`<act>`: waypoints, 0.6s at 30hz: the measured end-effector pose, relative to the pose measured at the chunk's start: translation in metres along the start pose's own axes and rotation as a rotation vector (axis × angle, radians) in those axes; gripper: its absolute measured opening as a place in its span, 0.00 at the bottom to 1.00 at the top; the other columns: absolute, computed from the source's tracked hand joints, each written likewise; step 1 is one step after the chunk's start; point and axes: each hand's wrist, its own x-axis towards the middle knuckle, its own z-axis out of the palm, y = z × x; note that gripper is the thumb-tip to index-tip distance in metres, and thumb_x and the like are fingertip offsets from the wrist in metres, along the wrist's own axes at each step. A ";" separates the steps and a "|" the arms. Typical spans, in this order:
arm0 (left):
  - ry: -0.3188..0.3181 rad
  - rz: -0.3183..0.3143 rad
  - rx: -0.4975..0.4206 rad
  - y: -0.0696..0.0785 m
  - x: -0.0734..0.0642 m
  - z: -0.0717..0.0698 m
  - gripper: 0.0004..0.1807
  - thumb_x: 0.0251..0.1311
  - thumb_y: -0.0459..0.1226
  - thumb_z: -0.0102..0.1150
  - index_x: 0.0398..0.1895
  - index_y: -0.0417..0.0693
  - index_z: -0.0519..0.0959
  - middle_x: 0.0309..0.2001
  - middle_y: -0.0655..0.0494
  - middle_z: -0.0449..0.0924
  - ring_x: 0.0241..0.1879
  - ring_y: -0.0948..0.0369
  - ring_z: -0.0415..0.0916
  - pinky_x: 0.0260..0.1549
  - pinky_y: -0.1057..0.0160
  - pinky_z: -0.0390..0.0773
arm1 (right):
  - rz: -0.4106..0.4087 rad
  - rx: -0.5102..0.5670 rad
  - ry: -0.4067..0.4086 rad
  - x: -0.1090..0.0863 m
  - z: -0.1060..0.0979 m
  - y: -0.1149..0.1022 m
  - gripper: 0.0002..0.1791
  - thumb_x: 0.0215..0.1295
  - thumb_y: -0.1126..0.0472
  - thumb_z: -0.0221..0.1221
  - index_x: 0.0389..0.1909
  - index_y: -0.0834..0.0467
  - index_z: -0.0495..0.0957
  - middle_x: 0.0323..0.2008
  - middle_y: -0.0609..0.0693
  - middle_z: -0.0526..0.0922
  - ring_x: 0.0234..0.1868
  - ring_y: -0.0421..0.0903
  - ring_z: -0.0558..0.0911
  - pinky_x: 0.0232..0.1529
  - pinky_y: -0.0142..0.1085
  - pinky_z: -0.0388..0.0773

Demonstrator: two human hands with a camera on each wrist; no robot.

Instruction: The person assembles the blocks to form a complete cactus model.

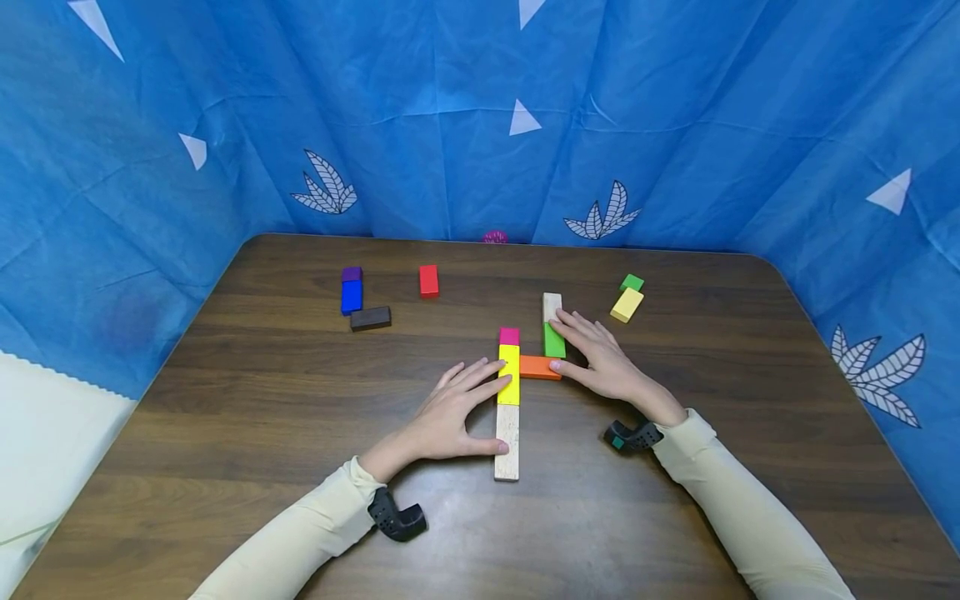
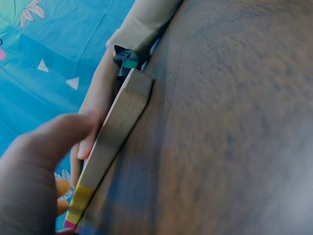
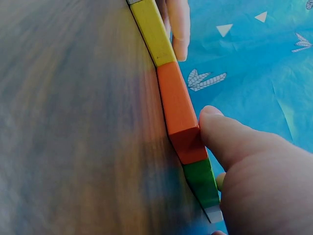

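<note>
Wooden blocks lie joined flat on the table. A column has a pink block point(image 1: 509, 336) at its far end, a yellow block point(image 1: 511, 397) in the middle and a long pale block point(image 1: 507, 465) nearest me. From the yellow one an orange block point(image 1: 536, 367) extends rightward, meeting a green block point(image 1: 553, 342) with a pale block point(image 1: 552, 306) beyond it. My left hand point(image 1: 452, 414) has its fingertips over the yellow block and its thumb at the long pale one. My right hand point(image 1: 609, 364) rests its thumb at the orange block's end, fingers spread beside the green and far pale blocks.
At the back left lie a purple block point(image 1: 352, 273), a blue block point(image 1: 351, 297) and a dark block point(image 1: 371, 318). A red block point(image 1: 428, 282) lies back of centre. A small green block point(image 1: 632, 282) touches a light yellow block point(image 1: 627, 306) at the back right. Blue curtain point(image 1: 465, 150) borders the table.
</note>
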 end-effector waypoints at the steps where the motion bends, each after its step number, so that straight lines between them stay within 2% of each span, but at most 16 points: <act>1: 0.006 -0.007 -0.023 0.000 0.000 -0.002 0.48 0.49 0.59 0.67 0.72 0.51 0.65 0.76 0.53 0.56 0.76 0.49 0.51 0.71 0.39 0.50 | -0.001 0.002 0.000 0.000 0.000 0.000 0.40 0.66 0.47 0.60 0.75 0.55 0.58 0.77 0.55 0.52 0.78 0.60 0.49 0.73 0.64 0.39; 3: 0.033 -0.030 -0.074 -0.002 0.002 -0.008 0.47 0.50 0.57 0.68 0.72 0.50 0.65 0.76 0.52 0.56 0.75 0.48 0.52 0.70 0.37 0.53 | -0.006 0.007 0.002 0.000 0.000 -0.001 0.40 0.66 0.48 0.61 0.75 0.55 0.58 0.77 0.56 0.52 0.77 0.60 0.49 0.73 0.64 0.38; 5: 0.089 -0.054 -0.118 -0.007 0.006 -0.017 0.46 0.50 0.53 0.70 0.72 0.48 0.65 0.76 0.50 0.56 0.75 0.48 0.54 0.68 0.36 0.55 | -0.013 0.009 0.002 0.000 0.000 0.000 0.40 0.65 0.48 0.61 0.75 0.55 0.58 0.77 0.56 0.52 0.77 0.60 0.49 0.73 0.64 0.38; 10: 0.310 -0.146 -0.163 -0.035 0.023 -0.053 0.41 0.52 0.45 0.71 0.70 0.44 0.68 0.72 0.44 0.61 0.72 0.46 0.59 0.67 0.37 0.59 | -0.020 0.015 0.003 0.000 0.001 0.002 0.40 0.66 0.48 0.61 0.75 0.54 0.58 0.77 0.55 0.52 0.78 0.60 0.49 0.73 0.64 0.38; 13: 0.434 -0.232 -0.192 -0.056 0.035 -0.076 0.37 0.53 0.39 0.70 0.68 0.42 0.69 0.69 0.42 0.65 0.68 0.46 0.64 0.66 0.41 0.63 | -0.018 0.015 0.003 0.000 0.001 0.003 0.40 0.66 0.48 0.60 0.75 0.54 0.57 0.77 0.54 0.52 0.78 0.59 0.48 0.73 0.63 0.38; 15: 0.484 -0.299 -0.212 -0.070 0.041 -0.089 0.35 0.54 0.36 0.69 0.67 0.39 0.70 0.68 0.41 0.67 0.65 0.46 0.67 0.64 0.43 0.67 | -0.015 0.012 0.003 -0.001 0.001 0.003 0.40 0.66 0.47 0.60 0.75 0.54 0.57 0.77 0.54 0.52 0.78 0.59 0.48 0.73 0.63 0.38; 18: 0.497 -0.403 -0.250 -0.087 0.050 -0.102 0.34 0.55 0.31 0.68 0.67 0.37 0.69 0.67 0.41 0.66 0.61 0.45 0.71 0.62 0.45 0.71 | -0.009 0.015 0.000 -0.001 0.001 0.002 0.40 0.66 0.47 0.60 0.75 0.53 0.57 0.77 0.54 0.51 0.78 0.59 0.48 0.73 0.63 0.38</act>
